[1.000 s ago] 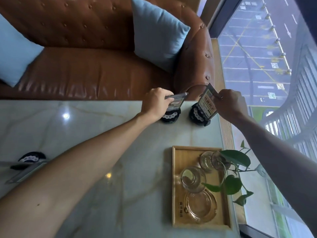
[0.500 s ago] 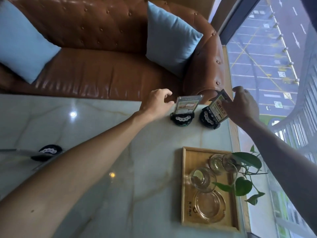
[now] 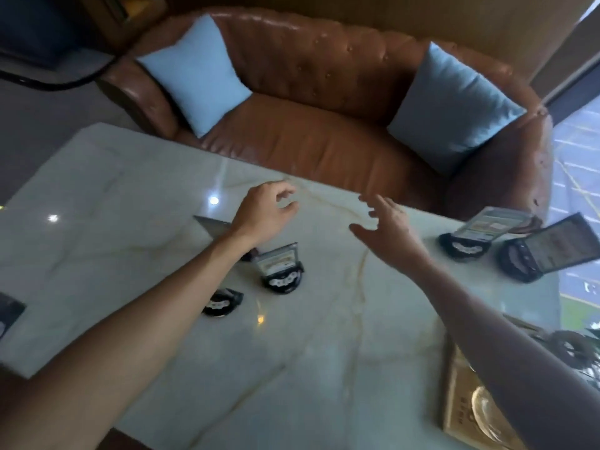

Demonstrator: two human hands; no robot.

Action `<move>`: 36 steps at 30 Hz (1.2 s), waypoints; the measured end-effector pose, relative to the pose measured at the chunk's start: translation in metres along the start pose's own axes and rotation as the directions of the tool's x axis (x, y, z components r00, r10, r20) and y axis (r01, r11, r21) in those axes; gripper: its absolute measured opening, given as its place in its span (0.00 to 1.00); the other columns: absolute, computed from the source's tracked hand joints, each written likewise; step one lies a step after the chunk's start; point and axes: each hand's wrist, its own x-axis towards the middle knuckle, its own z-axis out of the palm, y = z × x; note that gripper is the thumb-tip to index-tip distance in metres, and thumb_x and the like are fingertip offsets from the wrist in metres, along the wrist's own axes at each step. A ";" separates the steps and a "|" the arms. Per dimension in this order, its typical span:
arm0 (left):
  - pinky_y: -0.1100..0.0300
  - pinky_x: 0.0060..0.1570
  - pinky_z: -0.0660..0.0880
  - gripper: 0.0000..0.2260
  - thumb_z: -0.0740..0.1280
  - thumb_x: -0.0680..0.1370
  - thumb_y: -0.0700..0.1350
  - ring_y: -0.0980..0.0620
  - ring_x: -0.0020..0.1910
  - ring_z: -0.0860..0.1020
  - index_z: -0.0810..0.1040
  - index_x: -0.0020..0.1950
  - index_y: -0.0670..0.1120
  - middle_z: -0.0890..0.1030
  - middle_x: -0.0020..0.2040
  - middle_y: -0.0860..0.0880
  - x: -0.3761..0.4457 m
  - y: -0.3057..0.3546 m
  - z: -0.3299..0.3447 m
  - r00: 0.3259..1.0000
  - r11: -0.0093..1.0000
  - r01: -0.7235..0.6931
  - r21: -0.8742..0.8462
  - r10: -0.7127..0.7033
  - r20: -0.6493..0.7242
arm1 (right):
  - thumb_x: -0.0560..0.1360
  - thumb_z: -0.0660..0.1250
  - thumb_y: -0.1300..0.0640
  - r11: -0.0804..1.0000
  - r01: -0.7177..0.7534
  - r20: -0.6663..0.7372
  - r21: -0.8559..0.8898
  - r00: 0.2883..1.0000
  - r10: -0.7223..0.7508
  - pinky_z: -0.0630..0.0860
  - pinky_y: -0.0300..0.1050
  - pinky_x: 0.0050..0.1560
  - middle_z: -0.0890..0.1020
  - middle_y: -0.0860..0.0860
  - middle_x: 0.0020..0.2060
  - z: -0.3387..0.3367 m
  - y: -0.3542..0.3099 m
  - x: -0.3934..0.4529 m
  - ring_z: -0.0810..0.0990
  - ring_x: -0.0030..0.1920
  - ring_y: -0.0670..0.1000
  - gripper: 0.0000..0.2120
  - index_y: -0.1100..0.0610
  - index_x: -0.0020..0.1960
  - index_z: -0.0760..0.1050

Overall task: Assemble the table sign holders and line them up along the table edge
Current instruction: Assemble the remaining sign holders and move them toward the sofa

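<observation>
Two assembled sign holders stand at the far right edge of the marble table (image 3: 324, 368): one (image 3: 477, 233) with a pale card, one (image 3: 545, 251) with a dark card, each in a round black base. A third holder (image 3: 281, 271) with a card stands mid-table. A bare black base (image 3: 222, 303) lies left of it. A loose clear card panel (image 3: 214, 226) lies flat, partly hidden by my left wrist. My left hand (image 3: 264, 212) hovers above that panel, fingers loosely curled, holding nothing. My right hand (image 3: 386, 227) hovers mid-table, fingers spread and empty.
A brown leather sofa (image 3: 324, 141) with two light blue cushions runs along the table's far edge. A wooden tray (image 3: 454, 401) with glassware sits at the near right, beside a plant (image 3: 581, 349). A dark object (image 3: 8, 311) lies at the left edge. A window is at the right.
Both hands have let go of the two right-hand sign holders and swung left to mid-table. The view has turned left, bringing the third holder, bare base and loose panel into sight.
</observation>
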 end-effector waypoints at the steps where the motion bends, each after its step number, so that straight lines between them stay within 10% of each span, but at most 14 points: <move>1: 0.64 0.57 0.73 0.15 0.71 0.76 0.47 0.55 0.58 0.80 0.81 0.62 0.47 0.83 0.58 0.50 -0.006 -0.013 -0.013 1.000 1.000 0.019 0.002 -0.019 -0.007 | 0.71 0.76 0.55 1.000 0.020 0.040 0.012 0.999 -0.020 0.78 0.53 0.56 0.79 0.57 0.60 0.016 -0.015 -0.001 0.80 0.57 0.57 0.26 0.56 0.67 0.74; 13: 0.50 0.64 0.71 0.22 0.69 0.74 0.42 0.48 0.67 0.74 0.75 0.68 0.50 0.76 0.69 0.50 -0.025 -0.139 -0.072 0.973 0.921 0.036 0.387 -0.120 0.198 | 0.77 0.64 0.60 0.940 0.201 0.372 -0.274 0.924 -0.089 0.73 0.49 0.60 0.82 0.50 0.61 0.125 -0.086 -0.006 0.76 0.62 0.55 0.18 0.52 0.65 0.77; 28: 0.55 0.39 0.72 0.06 0.66 0.80 0.45 0.48 0.45 0.78 0.83 0.49 0.51 0.79 0.45 0.53 0.040 -0.087 -0.024 0.956 0.914 -0.221 0.339 0.136 0.259 | 0.74 0.61 0.57 0.912 -0.303 -0.043 -0.277 0.952 0.303 0.66 0.43 0.28 0.80 0.56 0.35 0.039 -0.007 0.042 0.76 0.34 0.60 0.08 0.58 0.39 0.75; 36: 0.54 0.44 0.75 0.09 0.67 0.80 0.44 0.48 0.46 0.79 0.84 0.56 0.51 0.82 0.49 0.49 0.097 -0.004 0.051 0.943 0.940 -0.278 0.197 0.228 0.244 | 0.73 0.60 0.55 0.854 -0.475 -0.296 -0.211 0.864 0.407 0.75 0.50 0.38 0.80 0.61 0.37 -0.037 0.063 0.062 0.77 0.38 0.65 0.12 0.62 0.42 0.77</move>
